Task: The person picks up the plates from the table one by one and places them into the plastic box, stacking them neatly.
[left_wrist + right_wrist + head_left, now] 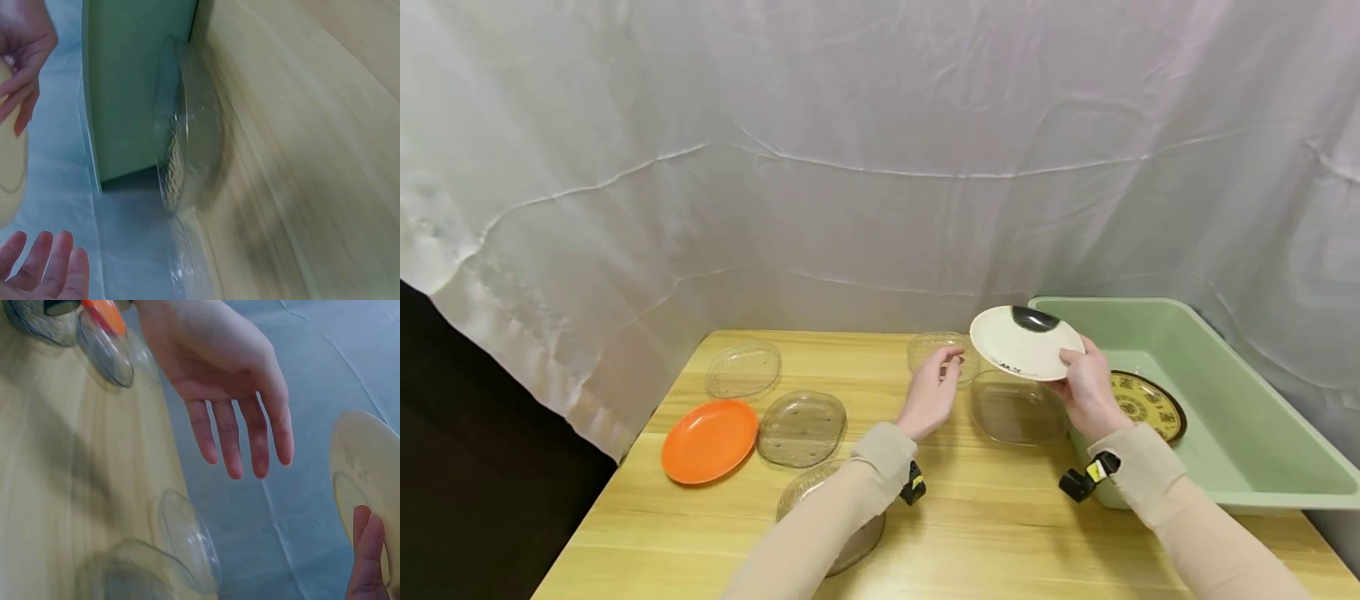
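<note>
A white plate point(1011, 343) with a black patch at its rim is held up by my right hand point(1088, 385), thumb on top and fingers beneath. Tilted, it hangs over the back of the table, left of the green basin. My left hand point(934, 387) stands apart from it on the left, and in the right wrist view its fingers point(228, 440) are spread and hold nothing. Below the white plate lies a brown-tinted glass dish point(1017, 417). Behind my left hand rests a clear glass plate point(925, 343).
A green basin point(1270, 417) on the right contains a yellow plate point(1138, 400) with a dark patterned rim. To the left lie an orange plate point(709, 442), a clear plate point(743, 369) and a smoky glass plate point(801, 427). Another glass plate point(859, 546) is partly under my left forearm.
</note>
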`<state>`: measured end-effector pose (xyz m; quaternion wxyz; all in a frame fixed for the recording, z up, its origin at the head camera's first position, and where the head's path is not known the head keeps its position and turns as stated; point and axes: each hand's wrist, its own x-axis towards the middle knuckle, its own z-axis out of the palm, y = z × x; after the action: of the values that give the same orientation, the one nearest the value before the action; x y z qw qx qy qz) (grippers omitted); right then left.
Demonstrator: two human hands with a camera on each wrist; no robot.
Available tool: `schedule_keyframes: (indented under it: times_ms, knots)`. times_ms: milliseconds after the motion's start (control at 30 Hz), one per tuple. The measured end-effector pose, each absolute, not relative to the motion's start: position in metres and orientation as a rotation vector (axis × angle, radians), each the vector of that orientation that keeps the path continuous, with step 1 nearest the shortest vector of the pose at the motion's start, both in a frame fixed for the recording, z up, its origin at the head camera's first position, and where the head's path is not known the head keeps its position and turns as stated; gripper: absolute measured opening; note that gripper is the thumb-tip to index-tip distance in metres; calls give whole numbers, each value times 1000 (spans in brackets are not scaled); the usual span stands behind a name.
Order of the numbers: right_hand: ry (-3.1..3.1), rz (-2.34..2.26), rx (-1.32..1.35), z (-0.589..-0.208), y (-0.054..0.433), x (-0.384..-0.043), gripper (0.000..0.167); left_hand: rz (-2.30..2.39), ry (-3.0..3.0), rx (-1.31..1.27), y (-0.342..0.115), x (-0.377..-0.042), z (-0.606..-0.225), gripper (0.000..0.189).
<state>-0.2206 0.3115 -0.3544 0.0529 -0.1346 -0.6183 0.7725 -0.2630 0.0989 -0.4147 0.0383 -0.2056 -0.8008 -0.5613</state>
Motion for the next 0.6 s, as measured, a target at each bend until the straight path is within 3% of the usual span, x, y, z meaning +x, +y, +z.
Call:
schedule_keyframes:
  times_ms: [600]
  knots:
    - [-1516, 2501, -331, -347, 394, -221, 60, -925, -2631, -1081, 162, -229, -405, 39]
